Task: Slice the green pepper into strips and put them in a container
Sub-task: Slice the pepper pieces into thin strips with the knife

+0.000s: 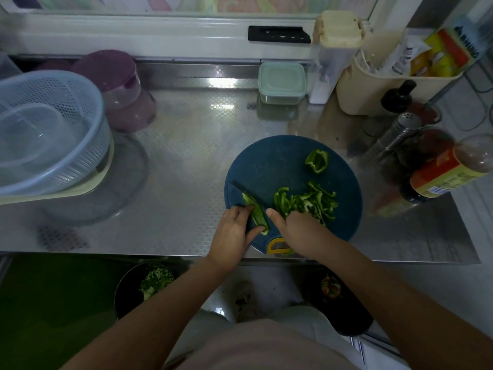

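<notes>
Your lidded container (281, 82), with its pale green top on, stands at twelve o'clock from the round blue cutting board (266, 166); I cannot tell what is inside it. At nine o'clock a blue colander (61, 166) holds a clear bowl (29, 129). At two o'clock a cream basket (373, 89) carries packets.

On the board, your left hand (234, 231) pinches a green pepper piece (256, 214) with curled fingers, and your right hand (296, 228) grips the knife (248, 194). The cut strips (306, 201) lie just right of the blade. Everything sits on a patterned steel counter (186, 145) below a window.
</notes>
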The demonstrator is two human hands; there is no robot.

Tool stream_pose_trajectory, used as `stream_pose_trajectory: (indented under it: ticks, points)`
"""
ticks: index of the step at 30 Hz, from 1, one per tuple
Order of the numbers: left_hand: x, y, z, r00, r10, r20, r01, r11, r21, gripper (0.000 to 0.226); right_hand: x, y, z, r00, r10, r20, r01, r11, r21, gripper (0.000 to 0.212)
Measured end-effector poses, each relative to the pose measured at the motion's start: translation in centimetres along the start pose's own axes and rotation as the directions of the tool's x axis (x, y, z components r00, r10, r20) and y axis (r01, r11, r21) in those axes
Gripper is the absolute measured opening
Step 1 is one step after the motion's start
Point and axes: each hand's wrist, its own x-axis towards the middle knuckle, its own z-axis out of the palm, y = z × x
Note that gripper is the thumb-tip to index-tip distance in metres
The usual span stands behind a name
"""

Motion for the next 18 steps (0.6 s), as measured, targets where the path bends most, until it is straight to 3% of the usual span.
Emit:
stream_pose_trajectory:
  ticks: [2, 8, 18]
  points:
    - [0.0, 0.1, -0.1, 1.000, 0.008, 0.004, -0.008, 1.000, -0.002, 0.055, -0.2, -0.4, -0.1, 1.000, 0.016, 0.015, -0.016, 1.000, -0.003, 0.032]
    - [0.1, 0.2, -0.1, 1.000, 0.003, 0.013, -0.003, 1.000, -0.003, 0.055, -0.1, 0.4, 0.4, 0.997, 0.031, 0.070, -0.023, 0.994, -0.110, 0.060]
    - [0.1, 0.0, -0.2, 0.999, 0.006, 0.036, -0.005, 1.000, -0.022, 0.054, -1.5, 0.0, 0.3, 0.994, 0.074, 0.083, -0.070, 0.996, -0.049, 0.054]
